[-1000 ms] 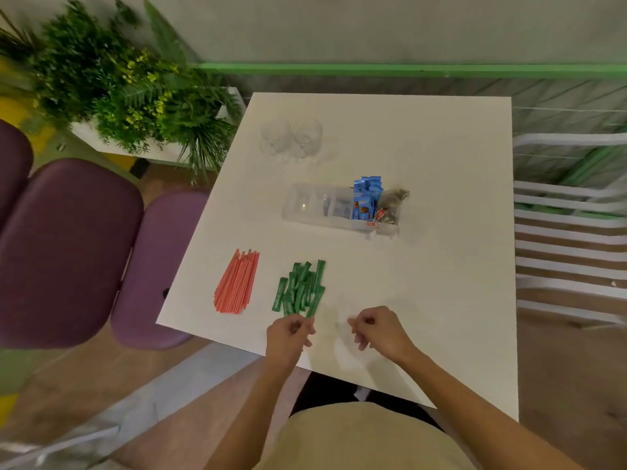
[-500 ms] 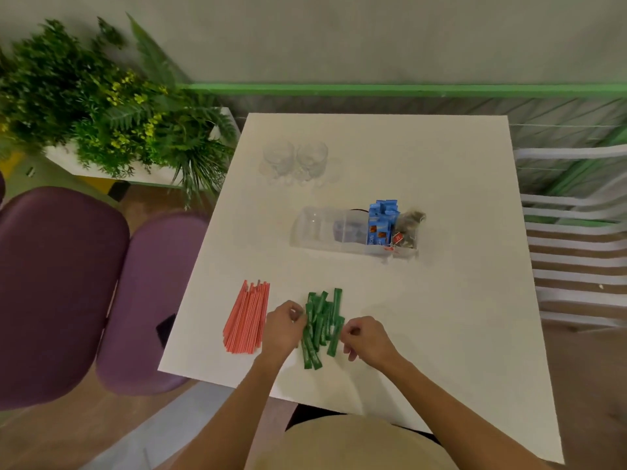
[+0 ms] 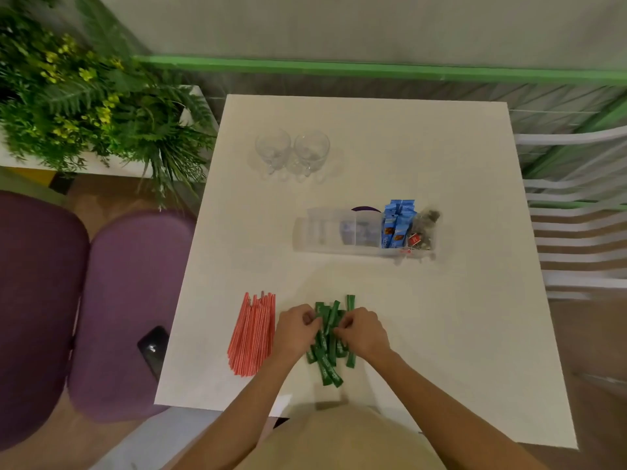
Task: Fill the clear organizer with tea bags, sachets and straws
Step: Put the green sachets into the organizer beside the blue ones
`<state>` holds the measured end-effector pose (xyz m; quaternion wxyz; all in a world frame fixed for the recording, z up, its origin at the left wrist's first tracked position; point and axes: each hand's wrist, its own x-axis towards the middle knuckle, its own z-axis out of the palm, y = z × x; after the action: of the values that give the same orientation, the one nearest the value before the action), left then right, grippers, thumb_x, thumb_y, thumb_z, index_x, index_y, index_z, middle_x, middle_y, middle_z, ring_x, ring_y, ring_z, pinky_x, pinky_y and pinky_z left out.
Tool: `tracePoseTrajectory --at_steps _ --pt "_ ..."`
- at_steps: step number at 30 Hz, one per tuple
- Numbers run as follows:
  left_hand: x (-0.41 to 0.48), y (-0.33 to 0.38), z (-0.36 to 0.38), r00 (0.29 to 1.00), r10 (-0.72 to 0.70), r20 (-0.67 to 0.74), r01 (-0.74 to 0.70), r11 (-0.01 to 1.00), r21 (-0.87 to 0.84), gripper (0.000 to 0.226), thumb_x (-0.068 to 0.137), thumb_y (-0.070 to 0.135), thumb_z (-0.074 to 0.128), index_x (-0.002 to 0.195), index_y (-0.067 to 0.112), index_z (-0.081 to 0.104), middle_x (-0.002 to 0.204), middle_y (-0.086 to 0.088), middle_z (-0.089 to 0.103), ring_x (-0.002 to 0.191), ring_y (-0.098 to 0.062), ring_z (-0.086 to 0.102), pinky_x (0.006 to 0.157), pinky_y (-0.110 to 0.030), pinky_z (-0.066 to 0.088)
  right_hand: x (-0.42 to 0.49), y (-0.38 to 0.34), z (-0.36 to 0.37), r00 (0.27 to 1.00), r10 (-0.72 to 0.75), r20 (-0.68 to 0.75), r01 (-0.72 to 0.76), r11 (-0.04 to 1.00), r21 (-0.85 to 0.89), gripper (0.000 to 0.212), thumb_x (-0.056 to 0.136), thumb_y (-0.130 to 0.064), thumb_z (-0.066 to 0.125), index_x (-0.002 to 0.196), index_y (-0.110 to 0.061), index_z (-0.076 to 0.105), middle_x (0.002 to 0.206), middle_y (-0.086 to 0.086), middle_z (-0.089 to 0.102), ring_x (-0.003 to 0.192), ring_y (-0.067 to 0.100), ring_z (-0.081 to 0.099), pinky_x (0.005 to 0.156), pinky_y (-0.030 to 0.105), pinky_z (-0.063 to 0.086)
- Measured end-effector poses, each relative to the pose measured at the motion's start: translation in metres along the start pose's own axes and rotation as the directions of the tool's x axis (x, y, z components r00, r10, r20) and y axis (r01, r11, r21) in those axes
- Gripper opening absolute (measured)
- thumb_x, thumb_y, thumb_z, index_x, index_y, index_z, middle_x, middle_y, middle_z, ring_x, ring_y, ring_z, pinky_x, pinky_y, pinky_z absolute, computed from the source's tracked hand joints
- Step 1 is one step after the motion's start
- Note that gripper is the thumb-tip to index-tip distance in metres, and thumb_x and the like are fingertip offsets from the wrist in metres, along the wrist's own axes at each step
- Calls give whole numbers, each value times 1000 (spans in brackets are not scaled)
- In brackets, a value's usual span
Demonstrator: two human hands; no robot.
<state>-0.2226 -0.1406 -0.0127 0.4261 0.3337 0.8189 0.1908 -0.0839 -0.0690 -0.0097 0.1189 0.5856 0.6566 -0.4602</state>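
1. Two hands closed in: a second earlier both sat farther from the clear organizer [image 3: 325, 232], short of the pile. Now the left hand [image 3: 297, 329] and right hand [image 3: 364, 330] pinched the green sachets [image 3: 325, 361] from either side, fingers curled.
2. Judged: gathering this pile as the next load. Blue sachets [image 3: 397, 223] and tea bags [image 3: 424, 228] already stood in the organizer's right end.
3. Pile lay on the person's side of the organizer, long axes pointing roughly toward it, slightly fanned.

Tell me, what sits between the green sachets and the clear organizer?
Nothing: in the head view, only bare white table separates the green sachets from the clear organizer.
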Motion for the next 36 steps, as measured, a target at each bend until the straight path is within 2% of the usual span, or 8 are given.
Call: tracePoseTrajectory --at_steps 4,8,13,18,24,27,32,36 --pt "-6 5 -13 999 48 -8 -48 998 -45 12 87 18 70 76 20 66 71 -1 69 50 -9 64 53 -15 49 0 4 -10 996 -69 51 62 988 141 18 79 -16 72 61 -18 68 64 2 68 56 17 64 66 37 60" --pt "-7 18 -28 995 92 -28 -93 993 -71 8 84 20 72 77 23 70 73 5 70 61 -14 68 65 -27 55 -6 5 -43 978 -190 84 163 953 257 16 80 -6 68 65 -10 68 61 6 66 54 15 63 61 29 57" --pt "5 66 -47 989 149 -2 -148 981 -126 5 84 18 73 80 16 71 73 2 72 62 -12 71 58 -21 52 7 -5 -111 931 -363 -40 360 890 280 12 77 -2 70 69 -10 66 66 8 71 60 14 68 58 22 51" --pt "32 118 -61 972 227 -57 -234 953 -191 4 82 11 74 82 11 71 76 -4 72 62 -18 72 52 -14 46 27 -39 -173 876 -467 -119 480 818 318 11 79 5 70 81 -4 64 74 11 69 70 24 71 68 23 57" --pt "82 171 -73 937 324 -132 -342 928 -147 6 79 10 75 78 15 72 70 -2 71 63 -15 70 54 -13 45 64 -80 -220 809 -564 -169 576 817 30 20 77 4 71 94 -6 74 80 7 70 70 14 65 69 15 53" --pt "107 185 -74 932 340 -126 -355 927 -125 6 78 11 75 77 16 72 68 2 71 64 -12 68 58 -16 46 82 -94 -230 779 -608 -151 579 791 -197 14 79 -2 69 88 -9 76 82 5 74 72 14 66 72 23 54" --pt "133 194 -62 935 346 -78 -350 935 -61 8 73 5 78 76 11 73 73 -2 72 68 -13 67 70 -22 53 103 -94 -226 809 -582 -77 509 760 -404 13 77 -12 67 85 -14 76 84 2 75 80 20 67 76 30 52" --pt "143 198 -50 931 363 -30 -363 932 -8 8 72 0 76 77 5 72 78 -10 74 69 -15 67 66 -10 49 113 -92 -225 825 -564 -32 466 712 -526 14 79 -15 62 83 -18 74 86 -1 73 85 21 65 89 31 41"
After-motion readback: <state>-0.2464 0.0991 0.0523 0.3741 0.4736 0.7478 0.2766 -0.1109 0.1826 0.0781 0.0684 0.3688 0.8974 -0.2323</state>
